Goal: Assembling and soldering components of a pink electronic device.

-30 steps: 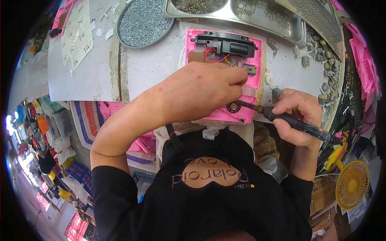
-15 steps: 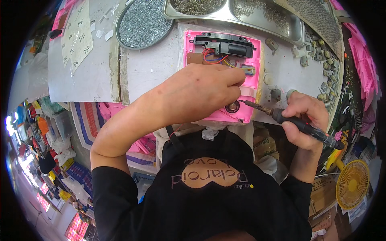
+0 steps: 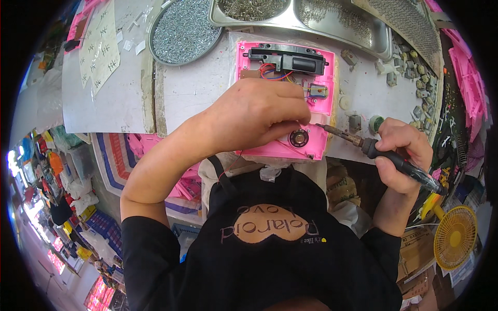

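Observation:
My right hand (image 3: pixel 405 151) is wrapped round the black handle of a soldering iron (image 3: pixel 367 147), whose tip points left toward the open pink plastic housing (image 3: pixel 324 107). Fingers pinched, my left hand (image 3: pixel 262 110) is over the middle of that housing; whatever they grip is hidden. Just below those fingertips sits a small round speaker (image 3: pixel 299 138). To their right is a small motor (image 3: pixel 318 92) in its slot. A long black plastic part (image 3: pixel 303 64) spans the far end of the housing, with red and blue wires (image 3: pixel 270 72) below it.
Beyond the housing stand a round tray of screws (image 3: pixel 185 33) and a divided metal tray (image 3: pixel 306 23) of small metal parts. Several loose motors (image 3: pixel 391 79) and a small green-rimmed round container (image 3: pixel 376 123) lie to the right. A yellow fan (image 3: pixel 455 237) is at the lower right.
My left hand has drawn back slightly left, uncovering more of the motor. The right hand has moved a little right with the iron, its tip now farther from the speaker.

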{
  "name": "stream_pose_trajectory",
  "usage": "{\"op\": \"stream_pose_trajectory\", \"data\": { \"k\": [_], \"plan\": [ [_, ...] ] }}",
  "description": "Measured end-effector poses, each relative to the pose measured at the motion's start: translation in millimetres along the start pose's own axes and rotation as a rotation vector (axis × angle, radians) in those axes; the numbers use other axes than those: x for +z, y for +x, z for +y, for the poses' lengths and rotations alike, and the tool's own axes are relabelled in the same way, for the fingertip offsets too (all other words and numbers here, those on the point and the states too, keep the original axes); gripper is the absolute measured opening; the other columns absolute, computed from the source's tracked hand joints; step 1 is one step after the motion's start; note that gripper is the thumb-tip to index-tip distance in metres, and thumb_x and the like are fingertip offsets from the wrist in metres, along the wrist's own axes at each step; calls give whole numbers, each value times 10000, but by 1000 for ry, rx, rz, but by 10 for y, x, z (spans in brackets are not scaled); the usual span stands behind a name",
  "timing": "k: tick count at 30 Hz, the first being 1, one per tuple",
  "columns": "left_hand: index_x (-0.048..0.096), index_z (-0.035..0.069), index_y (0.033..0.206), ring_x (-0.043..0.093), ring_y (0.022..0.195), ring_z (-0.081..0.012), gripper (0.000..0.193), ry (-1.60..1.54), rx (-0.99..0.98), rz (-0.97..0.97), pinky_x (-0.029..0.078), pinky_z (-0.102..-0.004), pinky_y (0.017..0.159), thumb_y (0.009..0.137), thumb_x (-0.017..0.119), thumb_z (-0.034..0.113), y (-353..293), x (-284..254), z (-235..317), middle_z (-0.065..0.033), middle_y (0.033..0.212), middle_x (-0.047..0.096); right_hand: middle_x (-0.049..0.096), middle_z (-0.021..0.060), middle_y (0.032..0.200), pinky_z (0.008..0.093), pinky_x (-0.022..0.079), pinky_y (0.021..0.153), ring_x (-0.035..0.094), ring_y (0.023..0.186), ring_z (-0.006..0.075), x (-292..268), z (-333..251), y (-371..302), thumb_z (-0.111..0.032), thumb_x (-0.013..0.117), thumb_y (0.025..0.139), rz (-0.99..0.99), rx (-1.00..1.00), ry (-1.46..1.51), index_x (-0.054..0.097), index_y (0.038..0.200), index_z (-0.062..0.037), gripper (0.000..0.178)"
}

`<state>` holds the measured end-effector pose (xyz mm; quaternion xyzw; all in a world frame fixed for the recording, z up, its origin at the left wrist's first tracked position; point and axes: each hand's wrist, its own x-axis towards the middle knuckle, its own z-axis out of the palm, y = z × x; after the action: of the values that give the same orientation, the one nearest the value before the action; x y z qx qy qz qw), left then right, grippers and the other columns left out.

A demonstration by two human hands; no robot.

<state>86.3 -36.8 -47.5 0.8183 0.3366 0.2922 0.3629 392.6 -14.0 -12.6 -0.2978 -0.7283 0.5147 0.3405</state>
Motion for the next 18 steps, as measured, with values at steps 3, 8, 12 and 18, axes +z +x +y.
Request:
{"op": "stream_pose_trajectory", "data": {
  "k": [3,8,12,18],
  "plan": [
    [666,58,884,661,776,-294,153,10,35,12,535,-386,656,777,766,16,-18,24,-18,-78,871,642,551,14,660,278,261,506,387,534,108,1,-9,16,-129,789,703,-19,-7,-8,670,888,-12,249],
    [653,68,867,659,787,-278,156,132,23,-25,541,-379,653,765,766,33,-15,42,43,-56,933,626,545,13,648,284,274,498,396,519,116,55,32,44,-125,785,710,-77,-23,-36,676,883,-15,232],
    [642,75,856,659,806,-267,157,154,12,-21,544,-379,652,756,760,45,-15,50,52,-42,983,621,549,15,648,286,289,496,415,515,121,106,46,77,-105,785,705,-118,-15,-48,680,876,-17,219],
    [640,80,859,662,825,-263,157,179,21,-30,546,-378,656,748,745,47,-22,47,37,-38,1009,623,556,15,653,284,298,498,421,511,122,127,65,90,-82,784,692,-133,-1,-56,682,879,-23,221]
  ]
}}
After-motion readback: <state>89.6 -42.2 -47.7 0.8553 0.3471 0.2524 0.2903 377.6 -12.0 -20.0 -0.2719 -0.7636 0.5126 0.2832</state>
